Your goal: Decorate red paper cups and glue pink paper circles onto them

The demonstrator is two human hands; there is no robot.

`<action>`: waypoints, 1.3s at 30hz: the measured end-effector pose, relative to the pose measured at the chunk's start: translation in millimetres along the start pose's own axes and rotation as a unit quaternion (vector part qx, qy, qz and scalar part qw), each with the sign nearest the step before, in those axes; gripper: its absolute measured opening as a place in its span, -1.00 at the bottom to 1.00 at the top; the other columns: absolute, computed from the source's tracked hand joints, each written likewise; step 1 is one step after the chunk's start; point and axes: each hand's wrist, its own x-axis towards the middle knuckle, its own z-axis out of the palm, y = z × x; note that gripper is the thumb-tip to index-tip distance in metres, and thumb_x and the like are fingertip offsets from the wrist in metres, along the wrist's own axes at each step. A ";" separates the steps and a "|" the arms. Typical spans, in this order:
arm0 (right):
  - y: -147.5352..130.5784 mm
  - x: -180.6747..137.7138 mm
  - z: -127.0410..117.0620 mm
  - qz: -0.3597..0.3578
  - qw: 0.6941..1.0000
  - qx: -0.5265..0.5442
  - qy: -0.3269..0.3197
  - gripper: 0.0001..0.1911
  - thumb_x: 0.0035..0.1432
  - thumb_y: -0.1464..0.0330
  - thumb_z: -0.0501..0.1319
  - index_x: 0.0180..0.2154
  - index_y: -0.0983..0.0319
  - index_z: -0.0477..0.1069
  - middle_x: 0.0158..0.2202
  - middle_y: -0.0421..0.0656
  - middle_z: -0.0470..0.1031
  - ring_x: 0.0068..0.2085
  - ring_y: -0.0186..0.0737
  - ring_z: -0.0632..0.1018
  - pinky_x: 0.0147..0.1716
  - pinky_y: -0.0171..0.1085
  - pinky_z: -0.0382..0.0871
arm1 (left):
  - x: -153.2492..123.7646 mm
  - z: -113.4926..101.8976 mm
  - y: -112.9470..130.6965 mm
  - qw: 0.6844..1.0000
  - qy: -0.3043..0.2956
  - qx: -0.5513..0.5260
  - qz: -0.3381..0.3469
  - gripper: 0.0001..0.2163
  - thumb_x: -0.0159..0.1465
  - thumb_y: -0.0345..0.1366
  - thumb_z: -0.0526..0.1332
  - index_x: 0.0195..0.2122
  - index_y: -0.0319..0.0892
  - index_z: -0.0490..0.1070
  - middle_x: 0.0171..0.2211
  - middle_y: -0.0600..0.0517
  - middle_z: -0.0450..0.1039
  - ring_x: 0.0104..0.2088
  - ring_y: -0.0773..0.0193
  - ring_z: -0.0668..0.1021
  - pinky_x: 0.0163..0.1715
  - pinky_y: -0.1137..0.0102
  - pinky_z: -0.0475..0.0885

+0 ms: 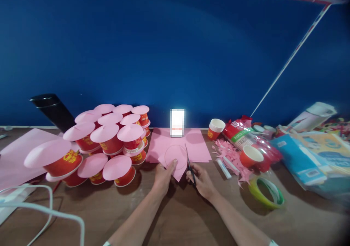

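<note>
My left hand (163,176) pinches a small sheet of pink paper (179,171), its thumb lying on top. A round outline is drawn on that sheet. My right hand (201,181) grips dark-handled scissors (191,171), whose blades point away from me along the sheet's right edge. Whether the blades are parted I cannot tell. Behind the held piece lies a stack of larger pink sheets (158,140) on the table, with a bright, blurred-out phone-like screen (177,123) upright at its back.
At left stand several red paper cups (84,142) topped with pink paper discs (116,167), some stacked. A black bottle (53,111) leans behind them. To the right are pink scraps (225,151), a cup stack (216,129), green-yellow tape (262,198) and a tissue pack (298,162). White cables (54,214) cross the left front.
</note>
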 end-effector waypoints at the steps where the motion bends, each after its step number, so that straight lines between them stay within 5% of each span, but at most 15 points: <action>1: -0.8 -0.1 0.2 0.001 1.000 0.000 0.000 -0.55 0.07 0.06 0.27 -0.15 0.27 0.41 -0.51 -0.26 0.30 -0.49 -0.37 0.34 -0.51 -0.38 0.23 | 0.1 -0.2 -0.3 1.000 0.000 -0.001 0.000 -0.53 -0.04 -0.08 0.41 -0.21 -0.37 0.52 -0.27 -0.22 0.59 -0.31 0.12 0.61 -0.26 0.31 0.50; 39: 0.4 0.0 -0.4 0.009 1.000 0.008 0.007 -0.55 0.05 0.09 0.29 -0.12 0.27 0.42 -0.52 -0.26 0.32 -0.49 -0.38 0.34 -0.52 -0.40 0.22 | -0.6 0.7 2.6 1.000 0.001 -0.024 -0.009 -0.54 -0.04 -0.10 0.42 -0.22 -0.38 0.52 -0.27 -0.22 0.59 -0.31 0.14 0.60 -0.29 0.33 0.49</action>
